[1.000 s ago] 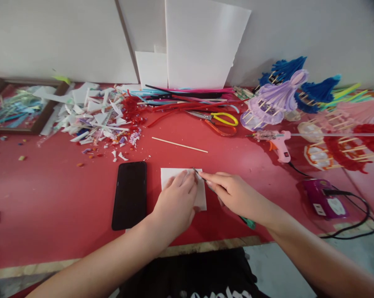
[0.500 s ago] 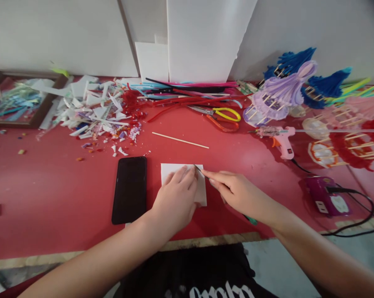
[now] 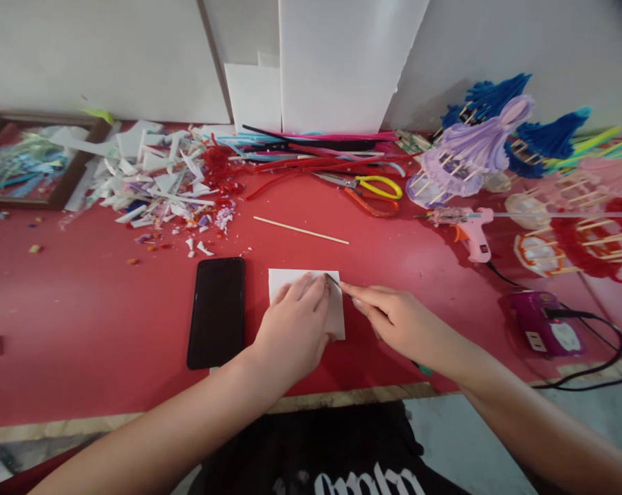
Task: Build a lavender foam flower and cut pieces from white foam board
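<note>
On the red tabletop lies a small white square of board [image 3: 334,322]. My left hand [image 3: 293,326] rests flat across it, fingers stretched out and pressing it down. From the right, my right hand [image 3: 393,320] grips a thin craft knife [image 3: 334,280], index finger laid along it. Its dark tip touches the board's upper right part, close to my left fingertips. Most of the knife's handle is hidden under my right palm, with a green end showing below. A thin wooden stick [image 3: 301,230] lies beyond the board.
A black phone [image 3: 217,313] lies left of the board. Yellow-and-orange-handled scissors [image 3: 376,192], a pink glue gun [image 3: 473,234] and a purple power box [image 3: 541,323] with cables are to the right. Scraps [image 3: 156,172] and pipe cleaners [image 3: 316,155] line the back.
My right hand and the knife have shifted very slightly to the right. My left hand stays on the board, and the whole view has moved a little.
</note>
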Motion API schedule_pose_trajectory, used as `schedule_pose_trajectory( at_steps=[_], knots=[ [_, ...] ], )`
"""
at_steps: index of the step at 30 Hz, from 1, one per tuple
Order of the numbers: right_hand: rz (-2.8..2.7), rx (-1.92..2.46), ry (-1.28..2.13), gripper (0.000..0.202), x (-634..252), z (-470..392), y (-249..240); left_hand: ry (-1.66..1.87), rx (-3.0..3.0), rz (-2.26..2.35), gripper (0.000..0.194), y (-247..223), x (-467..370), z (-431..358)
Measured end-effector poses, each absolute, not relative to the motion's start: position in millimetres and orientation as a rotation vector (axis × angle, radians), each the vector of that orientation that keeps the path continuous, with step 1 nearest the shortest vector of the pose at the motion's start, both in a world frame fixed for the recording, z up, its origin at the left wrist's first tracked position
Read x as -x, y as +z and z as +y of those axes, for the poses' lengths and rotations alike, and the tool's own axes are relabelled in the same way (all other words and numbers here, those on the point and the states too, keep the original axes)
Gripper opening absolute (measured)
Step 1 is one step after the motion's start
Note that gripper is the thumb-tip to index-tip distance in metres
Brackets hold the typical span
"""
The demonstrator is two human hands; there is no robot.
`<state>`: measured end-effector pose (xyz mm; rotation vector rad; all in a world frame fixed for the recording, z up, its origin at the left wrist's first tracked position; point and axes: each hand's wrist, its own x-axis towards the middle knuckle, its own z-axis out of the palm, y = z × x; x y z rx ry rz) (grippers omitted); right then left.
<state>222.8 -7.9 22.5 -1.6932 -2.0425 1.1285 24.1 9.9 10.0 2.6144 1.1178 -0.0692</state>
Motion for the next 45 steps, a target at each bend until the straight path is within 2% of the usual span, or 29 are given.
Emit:
schedule_pose_trajectory(
  at_steps=[17,36,41,45],
  knots=[
    [-2.07,1.696,1.061,0.041,-228.7,-20.8,17.8,-0.097,-2.653,1.122,0.061,13.1,-24.3,10.3],
    [-1.912,1.769,1.148,0.04,-244.9,-59.7,14.9,-0.101,-2.633,1.097,0.061,17.1,-20.3,11.8],
    [-1.812,1.765,1.103,0.038,-246.0,-60.3,10.1,-0.201,-2.746,0.932,0.059,20.5,-10.0,19.7],
    [-1.759,1.8,1.037,0.04,-243.3,-51.3,12.7,-0.142,-2.813,0.849,0.068,23.0,-4.0,20.9]
  ],
)
